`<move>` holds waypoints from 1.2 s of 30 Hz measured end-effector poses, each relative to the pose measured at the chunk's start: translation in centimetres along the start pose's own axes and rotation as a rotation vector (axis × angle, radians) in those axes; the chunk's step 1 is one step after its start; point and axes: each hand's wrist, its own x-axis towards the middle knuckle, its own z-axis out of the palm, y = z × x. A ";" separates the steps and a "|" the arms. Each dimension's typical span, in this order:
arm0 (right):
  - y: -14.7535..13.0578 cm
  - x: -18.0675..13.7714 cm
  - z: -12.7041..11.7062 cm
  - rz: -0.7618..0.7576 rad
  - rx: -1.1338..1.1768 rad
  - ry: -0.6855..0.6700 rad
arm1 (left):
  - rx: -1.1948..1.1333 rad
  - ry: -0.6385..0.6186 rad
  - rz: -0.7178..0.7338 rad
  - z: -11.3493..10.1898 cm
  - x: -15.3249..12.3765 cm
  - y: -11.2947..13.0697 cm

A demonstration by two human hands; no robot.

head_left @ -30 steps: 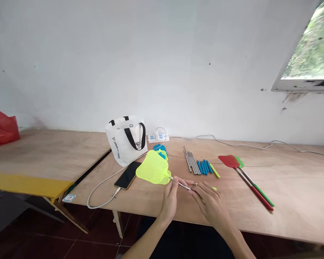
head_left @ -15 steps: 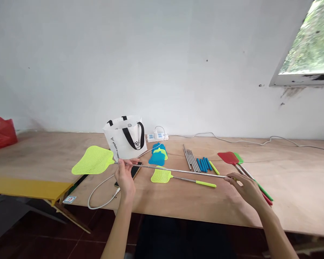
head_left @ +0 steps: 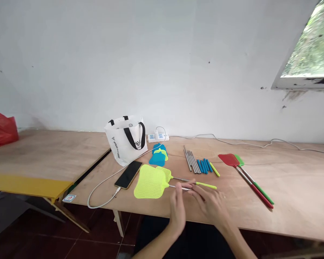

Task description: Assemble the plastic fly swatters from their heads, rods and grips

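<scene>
Close together above the table's front part, my left hand [head_left: 178,207] and my right hand [head_left: 212,203] are both closed around a yellow fly swatter [head_left: 150,182]. Its perforated head points left, and only a short bit of metal rod shows before my left fingers. My right hand hides its handle end. Just behind lies a second yellow fly swatter [head_left: 206,185], its head partly covered by the held one. Farther back are loose blue swatter heads [head_left: 157,158] with a yellow one among them, metal rods [head_left: 192,162], blue grips [head_left: 204,166] and a yellow grip [head_left: 214,169].
A red fly swatter [head_left: 229,159] and a green one [head_left: 263,192] lie to the right. On the left are a phone [head_left: 128,175] on a white cable, a white bag [head_left: 125,145] and a power strip [head_left: 162,137]. A red plastic bag [head_left: 2,129] sits far left.
My hands have come together, and the fly swatter's long rod has shortened between them. Its head has moved right and nearer to me, uncovering the phone.
</scene>
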 end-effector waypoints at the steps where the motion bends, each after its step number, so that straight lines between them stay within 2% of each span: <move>1: -1.0 0.0 0.3 0.016 0.039 0.017 | 0.007 -0.044 -0.004 0.7 -0.8 -0.1; 5: -2.2 0.4 0.2 0.068 0.150 -0.021 | 0.009 -0.114 -0.001 0.8 -1.2 0.6; 8: -0.8 1.0 -0.1 0.093 0.187 -0.096 | 0.010 -0.140 -0.062 -0.3 0.3 0.2; 10: 0.7 1.1 0.1 0.108 0.242 -0.150 | 0.093 -0.182 -0.114 -1.1 1.3 -0.4; 12: 2.2 1.0 0.7 0.119 0.286 -0.194 | 0.266 -0.262 -0.126 -1.8 1.8 -1.1; 14: 3.6 0.7 1.6 0.144 0.267 -0.219 | 0.513 -0.410 -0.089 -2.2 1.9 -1.6; 17: 4.7 0.0 3.3 0.162 0.135 -0.246 | 0.848 -0.623 0.048 -2.2 1.6 -2.1; 19: 4.8 -0.3 4.3 0.122 0.036 -0.255 | 0.973 -0.673 0.129 -2.0 1.4 -2.4; 26: 4.1 -0.8 5.3 -0.035 -0.234 -0.149 | 1.036 -0.703 0.174 -2.9 2.7 -2.7; 31: 3.7 -1.0 5.4 -0.042 -0.152 -0.145 | 1.162 -0.542 0.186 -4.0 3.6 -2.7; 33: 3.5 -1.2 5.7 -0.028 -0.091 -0.185 | 1.165 -0.523 0.186 -4.0 3.7 -2.8; 36: 3.2 -1.4 6.2 -0.036 -0.117 -0.242 | 1.178 -0.525 0.184 -3.9 3.7 -3.1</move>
